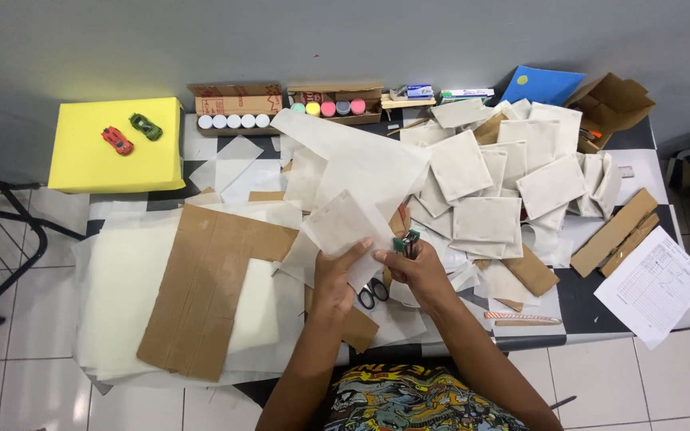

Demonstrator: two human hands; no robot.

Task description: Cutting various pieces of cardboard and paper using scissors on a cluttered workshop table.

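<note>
Left hand (335,271) pinched shut on a white paper sheet (345,227), held up over the desk (600,299). Right hand (418,267) just beside, closed around a small green stapler (406,242) at the sheet's edge. Scissors (373,293) directly below the grip. Right of the grip, a heap of finished white paper pouches (513,175); left of it, flat cardboard (209,287) and many uncut sheets. Judged partway through.
</note>
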